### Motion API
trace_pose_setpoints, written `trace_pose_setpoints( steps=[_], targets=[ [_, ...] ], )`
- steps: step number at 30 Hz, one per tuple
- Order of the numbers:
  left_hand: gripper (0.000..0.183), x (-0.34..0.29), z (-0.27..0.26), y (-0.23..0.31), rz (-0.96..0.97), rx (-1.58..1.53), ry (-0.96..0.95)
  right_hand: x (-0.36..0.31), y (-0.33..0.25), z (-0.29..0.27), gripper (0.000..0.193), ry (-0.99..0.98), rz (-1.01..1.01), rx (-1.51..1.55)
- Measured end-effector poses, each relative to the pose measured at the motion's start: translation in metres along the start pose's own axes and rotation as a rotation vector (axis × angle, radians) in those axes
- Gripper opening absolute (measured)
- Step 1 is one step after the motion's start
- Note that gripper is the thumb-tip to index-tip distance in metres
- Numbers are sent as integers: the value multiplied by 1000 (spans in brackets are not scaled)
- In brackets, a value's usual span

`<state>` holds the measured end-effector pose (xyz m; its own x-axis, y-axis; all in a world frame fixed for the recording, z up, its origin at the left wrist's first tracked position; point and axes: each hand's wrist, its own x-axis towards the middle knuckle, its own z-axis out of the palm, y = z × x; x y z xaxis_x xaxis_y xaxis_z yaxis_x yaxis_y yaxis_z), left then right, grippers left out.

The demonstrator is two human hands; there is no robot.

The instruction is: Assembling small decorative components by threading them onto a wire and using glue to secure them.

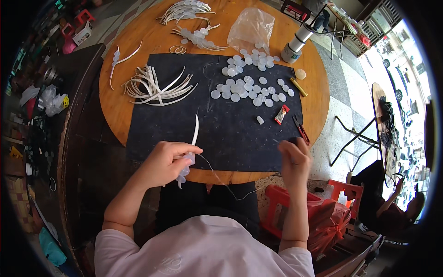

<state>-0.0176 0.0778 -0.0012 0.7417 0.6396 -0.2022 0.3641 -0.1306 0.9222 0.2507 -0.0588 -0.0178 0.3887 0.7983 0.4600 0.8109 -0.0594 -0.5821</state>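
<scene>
At the table's near edge, my left hand (167,162) pinches a white strap (196,130) together with several translucent discs (183,171). The strap's tapered end points up past my fingers. A thin thread (213,171) leaves the work at my left fingertips, sags over the table edge and rises toward my right side. My right hand (295,159) is raised near the mat's right corner with its fingers closed and slightly blurred. A thin needle-like tip (276,141) shows beside its fingers, and something dark covers part of a fingertip.
A black mat (235,147) lies on the round wooden table (318,92). On it are loose white straps (159,90), scattered translucent discs (240,87), a small white block (260,120), a red wrapped packet (281,114) and red-handled snips (302,131). Farther back stands a clear bag (251,27).
</scene>
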Motion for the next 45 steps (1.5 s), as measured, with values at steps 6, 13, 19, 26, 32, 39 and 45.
trace_pose_setpoints(
  steps=[6,13,19,26,32,39,45],
  targets=[
    [25,29,5,-18,-24,-181,6,37,-8,103,12,-61,20,46],
    [24,44,-3,-46,-23,-322,-8,59,5,140,15,-85,54,-15],
    [24,53,-8,-50,-55,-449,-22,66,0,142,13,-111,89,-72],
    [24,55,-11,-50,-108,-649,-62,69,1,143,14,-133,92,-45],
    [26,58,-15,-47,-119,-686,-72,72,2,146,14,-142,74,-11],
    [27,55,-20,-48,-101,-650,29,71,2,142,14,-140,90,14],
    [26,53,-20,-49,-101,-665,5,70,6,145,13,-133,92,30]
  ],
)
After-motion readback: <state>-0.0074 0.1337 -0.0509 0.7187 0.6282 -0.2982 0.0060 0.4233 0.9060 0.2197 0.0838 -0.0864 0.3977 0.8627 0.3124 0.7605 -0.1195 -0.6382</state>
